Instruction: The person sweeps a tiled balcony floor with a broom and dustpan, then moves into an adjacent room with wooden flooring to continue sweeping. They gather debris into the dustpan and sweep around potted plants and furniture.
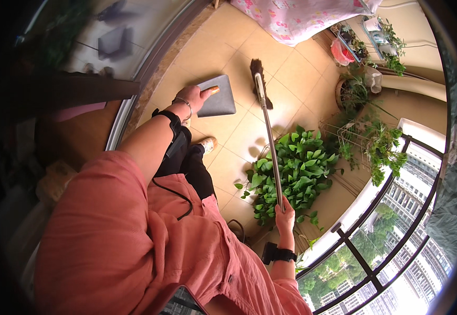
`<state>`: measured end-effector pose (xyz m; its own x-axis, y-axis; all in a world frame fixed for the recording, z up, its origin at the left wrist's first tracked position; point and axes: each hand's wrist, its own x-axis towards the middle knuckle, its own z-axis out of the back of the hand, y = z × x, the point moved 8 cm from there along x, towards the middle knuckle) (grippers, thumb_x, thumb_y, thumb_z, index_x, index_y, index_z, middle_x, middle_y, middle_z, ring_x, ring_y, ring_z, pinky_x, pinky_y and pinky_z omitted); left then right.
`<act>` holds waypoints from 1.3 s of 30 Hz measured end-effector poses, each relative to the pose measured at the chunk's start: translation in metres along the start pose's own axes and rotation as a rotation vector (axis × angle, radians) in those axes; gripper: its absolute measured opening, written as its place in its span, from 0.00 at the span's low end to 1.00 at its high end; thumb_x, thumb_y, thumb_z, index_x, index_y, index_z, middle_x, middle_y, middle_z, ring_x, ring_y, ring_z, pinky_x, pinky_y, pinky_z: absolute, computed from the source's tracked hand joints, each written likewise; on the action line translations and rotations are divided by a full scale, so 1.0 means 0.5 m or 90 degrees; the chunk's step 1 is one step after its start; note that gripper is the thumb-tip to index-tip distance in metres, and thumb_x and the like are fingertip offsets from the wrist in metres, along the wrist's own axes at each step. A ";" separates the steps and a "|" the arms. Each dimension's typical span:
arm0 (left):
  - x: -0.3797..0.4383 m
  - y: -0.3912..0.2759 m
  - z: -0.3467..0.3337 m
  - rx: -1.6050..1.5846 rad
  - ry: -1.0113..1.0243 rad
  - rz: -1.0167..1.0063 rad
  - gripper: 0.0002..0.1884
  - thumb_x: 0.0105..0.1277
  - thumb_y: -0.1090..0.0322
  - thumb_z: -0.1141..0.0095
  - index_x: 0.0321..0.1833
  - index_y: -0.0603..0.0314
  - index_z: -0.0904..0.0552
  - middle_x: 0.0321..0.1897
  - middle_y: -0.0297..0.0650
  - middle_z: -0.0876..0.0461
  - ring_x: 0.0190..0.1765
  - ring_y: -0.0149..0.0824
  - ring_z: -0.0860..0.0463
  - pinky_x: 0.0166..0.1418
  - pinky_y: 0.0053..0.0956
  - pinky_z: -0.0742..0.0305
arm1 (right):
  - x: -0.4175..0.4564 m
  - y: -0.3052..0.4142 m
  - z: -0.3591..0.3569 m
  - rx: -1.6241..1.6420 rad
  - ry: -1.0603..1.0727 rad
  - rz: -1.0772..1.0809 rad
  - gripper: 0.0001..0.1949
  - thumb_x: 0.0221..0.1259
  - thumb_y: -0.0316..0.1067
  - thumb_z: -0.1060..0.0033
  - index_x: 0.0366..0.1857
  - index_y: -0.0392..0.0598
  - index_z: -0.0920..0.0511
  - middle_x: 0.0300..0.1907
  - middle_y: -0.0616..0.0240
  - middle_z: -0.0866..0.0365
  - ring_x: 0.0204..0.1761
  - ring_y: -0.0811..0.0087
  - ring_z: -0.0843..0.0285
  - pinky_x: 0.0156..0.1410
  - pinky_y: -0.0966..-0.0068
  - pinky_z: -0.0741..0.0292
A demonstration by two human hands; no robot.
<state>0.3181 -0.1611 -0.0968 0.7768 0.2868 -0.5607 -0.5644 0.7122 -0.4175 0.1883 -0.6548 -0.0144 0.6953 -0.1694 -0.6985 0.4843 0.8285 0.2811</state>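
My left hand [192,100] is closed around the upright handle of a grey dustpan [219,101], and the handle's orange end shows above my fist. The pan is below the hand; from this angle I cannot tell whether it touches the floor. My right hand [285,216] grips the metal pole [271,143] of a broom near its upper end. At the pole's far end, the dark bristle head [256,67] is over the tiles, to the right of the dustpan and apart from it.
Beige floor tiles [228,157] lie around my slippered foot [209,145]. A leafy green plant [295,169] spreads beneath the pole. Pink patterned fabric [279,19] hangs at the far end. A potted plant [344,94] and barred window [370,271] line the right; a sliding-door track [120,122] runs left.
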 end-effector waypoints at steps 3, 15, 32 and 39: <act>0.021 -0.014 0.013 -0.018 0.019 0.012 0.32 0.64 0.37 0.56 0.26 0.66 0.22 0.26 0.53 0.20 0.34 0.52 0.20 0.39 0.43 0.28 | -0.023 0.036 0.059 -0.100 -0.096 0.029 0.23 0.56 0.35 0.43 0.59 0.55 0.27 0.42 0.55 0.17 0.39 0.57 0.18 0.45 0.66 0.24; 0.117 -0.032 0.014 -0.076 0.104 0.007 0.33 0.63 0.35 0.55 0.26 0.65 0.21 0.26 0.52 0.19 0.34 0.50 0.19 0.40 0.40 0.26 | 0.066 0.123 0.195 -0.221 -0.139 -0.065 0.24 0.55 0.41 0.42 0.59 0.60 0.28 0.46 0.57 0.18 0.46 0.54 0.20 0.51 0.60 0.25; 0.122 -0.065 -0.007 -0.103 -0.083 0.053 0.34 0.65 0.37 0.58 0.23 0.66 0.21 0.19 0.51 0.22 0.26 0.49 0.21 0.33 0.41 0.28 | 0.663 0.135 0.466 -0.090 0.034 -0.094 0.20 0.58 0.31 0.49 0.56 0.57 0.31 0.21 0.64 0.25 0.17 0.71 0.28 0.21 0.70 0.29; 0.118 -0.078 -0.042 -0.128 -0.068 0.162 0.35 0.63 0.34 0.58 0.23 0.66 0.20 0.20 0.51 0.21 0.28 0.48 0.19 0.35 0.39 0.27 | 0.533 0.033 0.307 0.392 0.281 -0.197 0.12 0.65 0.38 0.46 0.47 0.46 0.30 0.21 0.70 0.29 0.19 0.77 0.31 0.21 0.75 0.32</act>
<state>0.3799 -0.1852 -0.1285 0.6227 0.5126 -0.5912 -0.7796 0.4710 -0.4128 0.4630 -0.7680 -0.0947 0.2711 -0.0109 -0.9625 0.9144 0.3154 0.2540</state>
